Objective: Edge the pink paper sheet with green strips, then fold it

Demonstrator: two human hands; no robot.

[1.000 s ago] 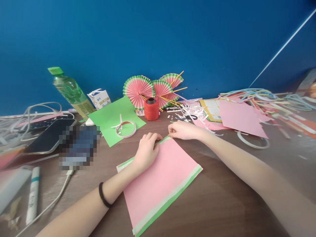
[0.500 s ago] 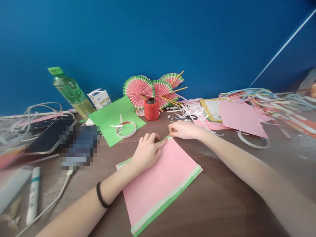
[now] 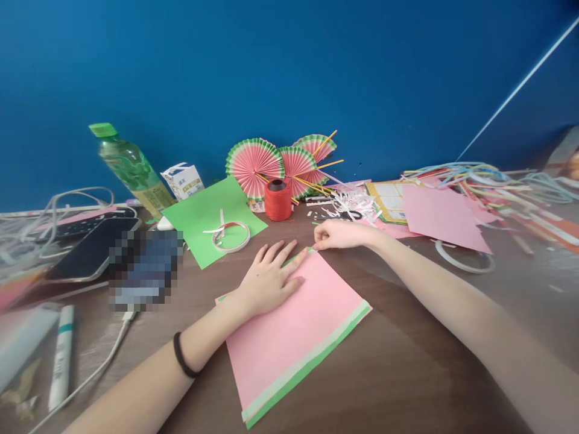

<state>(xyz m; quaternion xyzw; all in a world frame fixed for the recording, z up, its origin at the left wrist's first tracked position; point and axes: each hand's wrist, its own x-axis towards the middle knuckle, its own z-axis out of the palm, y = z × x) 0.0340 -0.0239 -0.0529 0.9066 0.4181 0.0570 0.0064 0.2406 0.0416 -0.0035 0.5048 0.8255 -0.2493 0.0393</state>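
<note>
A pink sheet of paper (image 3: 294, 337) lies at an angle on the desk. Along its lower right edge run a pale green strip (image 3: 307, 361) and a darker green one. My left hand (image 3: 269, 280) rests flat on the upper left part of the sheet, fingers spread, covering much of that green edge. At the sheet's top corner, my right hand (image 3: 339, 234) is closed in a pinch, its fingertips right at the corner. What sits between those fingertips is too small to make out.
Behind the sheet are a green paper (image 3: 199, 220) with a tape roll (image 3: 230, 237) on it, a red thread spool (image 3: 277, 202) and pleated watermelon-coloured fans (image 3: 254, 166). Phones (image 3: 94, 250), a bottle (image 3: 131, 166) and a marker (image 3: 61, 358) lie left. Paper scraps (image 3: 353, 205) and pink sheets (image 3: 443, 217) lie right.
My left hand's fingers have spread out flat from a more curled pose. The right hand has shifted slightly to the right at the corner. The sheet has barely moved.
</note>
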